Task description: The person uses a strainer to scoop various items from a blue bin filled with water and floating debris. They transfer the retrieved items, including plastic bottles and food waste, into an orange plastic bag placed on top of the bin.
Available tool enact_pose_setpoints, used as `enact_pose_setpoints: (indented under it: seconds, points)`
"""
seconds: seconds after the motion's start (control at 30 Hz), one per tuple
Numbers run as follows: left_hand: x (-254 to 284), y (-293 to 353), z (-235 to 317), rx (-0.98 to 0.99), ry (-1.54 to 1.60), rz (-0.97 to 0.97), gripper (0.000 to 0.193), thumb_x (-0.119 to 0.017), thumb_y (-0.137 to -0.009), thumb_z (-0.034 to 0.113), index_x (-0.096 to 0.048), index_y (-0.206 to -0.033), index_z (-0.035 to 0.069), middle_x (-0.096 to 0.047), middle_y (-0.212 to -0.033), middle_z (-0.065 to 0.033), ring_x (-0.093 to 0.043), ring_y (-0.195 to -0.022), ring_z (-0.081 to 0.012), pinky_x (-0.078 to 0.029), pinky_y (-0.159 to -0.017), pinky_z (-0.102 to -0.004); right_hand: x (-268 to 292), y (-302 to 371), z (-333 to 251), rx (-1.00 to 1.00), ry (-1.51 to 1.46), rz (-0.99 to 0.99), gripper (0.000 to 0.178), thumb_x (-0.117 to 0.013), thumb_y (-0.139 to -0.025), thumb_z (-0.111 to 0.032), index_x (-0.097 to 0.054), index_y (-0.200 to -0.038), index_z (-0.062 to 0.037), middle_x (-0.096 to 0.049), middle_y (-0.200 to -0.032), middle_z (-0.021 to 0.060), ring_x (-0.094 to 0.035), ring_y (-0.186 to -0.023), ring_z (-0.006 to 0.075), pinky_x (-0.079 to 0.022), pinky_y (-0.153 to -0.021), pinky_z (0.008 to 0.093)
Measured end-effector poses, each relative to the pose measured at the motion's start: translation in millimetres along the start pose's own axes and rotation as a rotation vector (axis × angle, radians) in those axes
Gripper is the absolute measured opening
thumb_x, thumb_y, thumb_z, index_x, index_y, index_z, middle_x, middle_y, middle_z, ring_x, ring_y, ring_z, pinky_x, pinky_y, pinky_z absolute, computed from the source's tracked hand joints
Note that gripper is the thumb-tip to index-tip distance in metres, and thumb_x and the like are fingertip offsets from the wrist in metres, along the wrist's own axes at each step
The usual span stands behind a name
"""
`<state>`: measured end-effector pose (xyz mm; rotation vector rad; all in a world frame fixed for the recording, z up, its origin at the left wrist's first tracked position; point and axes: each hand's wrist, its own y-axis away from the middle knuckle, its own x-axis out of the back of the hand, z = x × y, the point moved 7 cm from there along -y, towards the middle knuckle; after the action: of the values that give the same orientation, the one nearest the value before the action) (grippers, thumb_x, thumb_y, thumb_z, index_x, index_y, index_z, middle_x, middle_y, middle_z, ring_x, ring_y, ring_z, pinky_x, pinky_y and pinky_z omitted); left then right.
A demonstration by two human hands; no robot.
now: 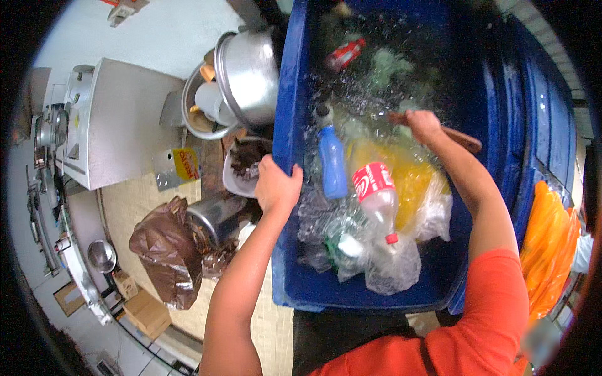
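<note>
A large blue plastic bin (288, 250) stands before me, with plastic waste in what looks like water. My left hand (278, 186) holds the bin's left rim, its fingers partly hidden. Over the waste, my right hand (424, 127) is closed around a brown, flat-ended wooden stick (463, 139). Below that hand lie yellow plastic film (411, 197) and clear bags (394, 271). A clear bottle with a red label and red cap (379, 194) and a blue spray-type bottle (332, 164) rest on the pile. A small red-labelled bottle (345, 54) floats at the far end.
Left of the bin are a big aluminium pot (248, 78), a white tub (239, 182) and a brown plastic bag (166, 254) beside a metal cylinder (215, 219). A white cabinet (128, 119) stands farther left. Orange bags (544, 241) hang at the right.
</note>
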<state>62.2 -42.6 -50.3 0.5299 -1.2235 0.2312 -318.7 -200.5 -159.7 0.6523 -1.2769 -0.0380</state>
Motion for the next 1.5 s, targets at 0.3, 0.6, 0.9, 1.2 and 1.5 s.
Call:
enact_pose_setpoints:
  seconds: [0.3,0.6,0.9,1.2,1.5]
  points:
    - [-1.2,-5.3,0.6,0.096,0.015,-0.029,0.061,-0.073,-0.083,0.04,-0.052,-0.125,0.001,-0.064,-0.117,-0.0233,-0.065,-0.106,-0.0445,-0.052,-0.091,-0.0527,-8.7,-10.6,30.1,0.014,-0.027,-0.174,0.036,-0.068,-0.073,-0.003,-0.066,-0.109,-0.008,-0.073,-0.097,0.0189,-0.071,-0.095,0.0387,-0.058,-0.082,0.0491]
    - [-0.5,-5.0,4.0,0.089,-0.026,-0.072,0.065,-0.07,-0.084,0.042,-0.048,-0.13,0.001,-0.061,-0.122,-0.0237,-0.066,-0.104,-0.0426,-0.054,-0.089,-0.0519,4.0,31.3,54.0,0.003,-0.265,-0.131,0.031,-0.067,-0.075,-0.008,-0.062,-0.106,-0.0039,-0.072,-0.095,0.0218,-0.07,-0.091,0.0419,-0.056,-0.08,0.0521]
    - [1.4,-2.6,5.9,-0.029,-0.028,0.056,0.069,-0.07,-0.084,0.036,-0.044,-0.136,0.0,-0.056,-0.13,-0.0225,-0.06,-0.114,-0.0425,-0.049,-0.096,-0.0526,-0.9,83.1,44.5,-0.066,-0.432,-0.059,0.021,-0.066,-0.071,-0.01,-0.063,-0.091,-0.0024,-0.07,-0.087,0.0247,-0.069,-0.086,0.0441,-0.054,-0.078,0.0529]
    - [17.8,-2.5,107.5,-1.03,0.009,0.355,0.054,-0.069,-0.083,0.013,-0.054,-0.134,0.002,-0.051,-0.14,-0.0226,-0.042,-0.14,-0.0453,-0.038,-0.115,-0.0551,-17.8,158.6,-0.5,-0.248,-0.579,-0.038,0.024,-0.068,-0.074,-0.012,-0.061,-0.094,-0.0011,-0.069,-0.085,0.0278,-0.068,-0.083,0.0466,-0.055,-0.079,0.0556]
    - [-101.9,-144.8,191.0,-0.938,-0.257,-0.487,0.072,-0.072,-0.076,0.006,-0.047,-0.144,0.012,-0.058,-0.134,-0.0154,-0.055,-0.127,-0.0359,-0.05,-0.102,-0.0478,-27.8,223.3,-28.3,-0.376,-0.732,-0.117,0.033,-0.072,-0.075,-0.016,-0.057,-0.1,-0.0018,-0.069,-0.081,0.0273,-0.068,-0.08,0.0476,-0.055,-0.076,0.0557]
